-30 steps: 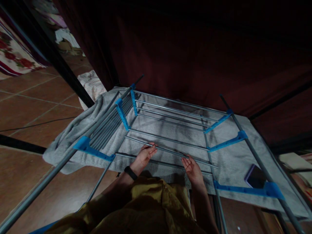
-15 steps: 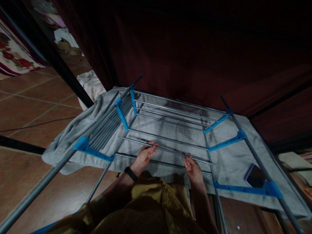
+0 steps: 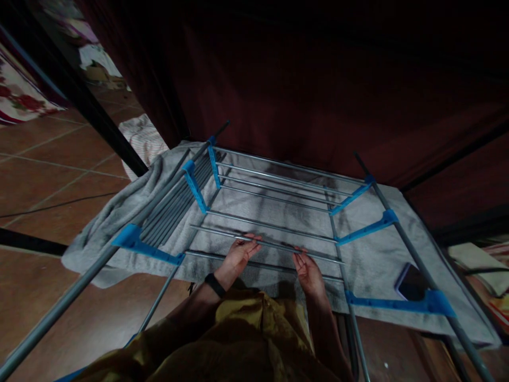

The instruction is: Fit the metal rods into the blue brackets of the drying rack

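Observation:
A metal drying rack (image 3: 278,185) with grey rods and blue plastic brackets lies over a grey towel (image 3: 119,212) on the floor. A loose grey rod (image 3: 270,244) runs across the near part of the rack. My left hand (image 3: 238,254), with a black band on its wrist, has its fingers curled round this rod near its middle. My right hand (image 3: 306,268) holds the same rod further right, fingers wrapped under it. The rod's left end sticks out past the rack's inner rail.
A dark phone (image 3: 411,281) lies on the towel at the right, beside a blue bracket (image 3: 397,305). A dark red curtain (image 3: 318,95) hangs behind the rack. Brown floor tiles (image 3: 51,175) stretch to the left. A pale cloth (image 3: 139,138) lies by a black post.
Both hands have shifted the loose rod a little to the left; its left end now reaches further past the rail. The view has tilted slightly.

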The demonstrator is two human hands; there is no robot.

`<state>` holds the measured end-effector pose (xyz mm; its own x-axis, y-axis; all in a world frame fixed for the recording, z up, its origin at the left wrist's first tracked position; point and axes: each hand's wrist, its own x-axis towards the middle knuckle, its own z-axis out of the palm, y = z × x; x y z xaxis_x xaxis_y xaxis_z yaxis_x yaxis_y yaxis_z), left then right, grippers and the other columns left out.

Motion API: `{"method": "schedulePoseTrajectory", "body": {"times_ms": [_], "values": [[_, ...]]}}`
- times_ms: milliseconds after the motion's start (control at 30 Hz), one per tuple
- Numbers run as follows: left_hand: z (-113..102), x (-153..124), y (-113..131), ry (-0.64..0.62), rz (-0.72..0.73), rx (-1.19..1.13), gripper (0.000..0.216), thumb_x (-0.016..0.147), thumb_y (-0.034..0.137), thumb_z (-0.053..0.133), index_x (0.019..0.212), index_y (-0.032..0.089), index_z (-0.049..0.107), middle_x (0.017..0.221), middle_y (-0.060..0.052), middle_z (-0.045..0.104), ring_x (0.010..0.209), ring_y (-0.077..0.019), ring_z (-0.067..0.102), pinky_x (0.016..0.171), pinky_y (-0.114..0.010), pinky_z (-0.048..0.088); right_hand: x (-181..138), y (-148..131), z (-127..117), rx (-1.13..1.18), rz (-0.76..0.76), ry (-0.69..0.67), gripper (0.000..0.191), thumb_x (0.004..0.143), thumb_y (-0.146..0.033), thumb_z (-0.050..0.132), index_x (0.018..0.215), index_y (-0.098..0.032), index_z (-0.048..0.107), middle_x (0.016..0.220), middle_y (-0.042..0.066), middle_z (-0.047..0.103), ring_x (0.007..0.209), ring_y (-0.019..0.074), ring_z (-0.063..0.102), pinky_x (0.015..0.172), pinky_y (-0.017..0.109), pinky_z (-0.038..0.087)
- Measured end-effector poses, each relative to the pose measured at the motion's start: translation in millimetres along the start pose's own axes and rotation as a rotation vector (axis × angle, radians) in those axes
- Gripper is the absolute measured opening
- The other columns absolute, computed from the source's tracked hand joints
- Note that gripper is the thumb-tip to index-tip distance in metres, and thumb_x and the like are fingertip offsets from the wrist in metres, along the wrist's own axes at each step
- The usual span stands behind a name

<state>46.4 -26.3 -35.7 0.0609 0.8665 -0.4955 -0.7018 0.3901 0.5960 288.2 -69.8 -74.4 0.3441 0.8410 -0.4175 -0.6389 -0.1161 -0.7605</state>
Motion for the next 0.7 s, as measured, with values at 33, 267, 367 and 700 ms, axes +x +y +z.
{"method": "schedulePoseTrajectory", "body": {"times_ms": [33, 267, 367, 700], "values": [[-0.5, 0.4, 1.6, -0.001, 0.003, -0.001, 0.028, 0.071, 0.004, 0.085, 0.093, 0.016, 0.072, 0.098, -0.012, 0.082, 0.096, -0.0244, 0.078, 0.098, -0.04, 0.059, 0.2, -0.2, -0.4, 0.0, 0.004, 0.0, 0.02, 0.07, -0.027, 0.083, 0.087, -0.025, 0.072, 0.098, 0.003, 0.078, 0.101, 0.0202, 0.075, 0.116, 0.05, 0.053], [-11.4, 5.2, 22.0, 0.062, 0.025, 0.0, 0.031, 0.072, 0.003, 0.086, 0.096, 0.016, 0.071, 0.097, -0.011, 0.082, 0.1, -0.0255, 0.078, 0.097, -0.037, 0.059, 11.2, -12.4, -20.0, 0.036, -0.04, 0.072, 0.02, 0.073, -0.029, 0.083, 0.087, -0.024, 0.07, 0.099, 0.004, 0.077, 0.104, 0.0208, 0.075, 0.117, 0.047, 0.052], [-14.1, 6.0, 28.3, 0.075, 0.036, -0.002, 0.028, 0.075, 0.002, 0.082, 0.096, 0.016, 0.07, 0.098, -0.011, 0.082, 0.098, -0.0234, 0.079, 0.096, -0.035, 0.06, 17.4, -20.3, -29.7, 0.025, -0.059, 0.114, 0.019, 0.075, -0.031, 0.082, 0.088, -0.024, 0.07, 0.095, 0.004, 0.077, 0.101, 0.0206, 0.075, 0.112, 0.042, 0.056], [-10.6, 4.1, 31.3, 0.078, 0.04, -0.02, 0.022, 0.079, 0.0, 0.075, 0.093, 0.016, 0.07, 0.097, -0.008, 0.081, 0.091, -0.0184, 0.079, 0.092, -0.031, 0.062, 17.2, -27.3, -37.1, 0.016, -0.109, 0.164, 0.018, 0.076, -0.033, 0.082, 0.088, -0.026, 0.07, 0.094, 0.0, 0.078, 0.097, 0.0188, 0.076, 0.102, 0.033, 0.062]]}}
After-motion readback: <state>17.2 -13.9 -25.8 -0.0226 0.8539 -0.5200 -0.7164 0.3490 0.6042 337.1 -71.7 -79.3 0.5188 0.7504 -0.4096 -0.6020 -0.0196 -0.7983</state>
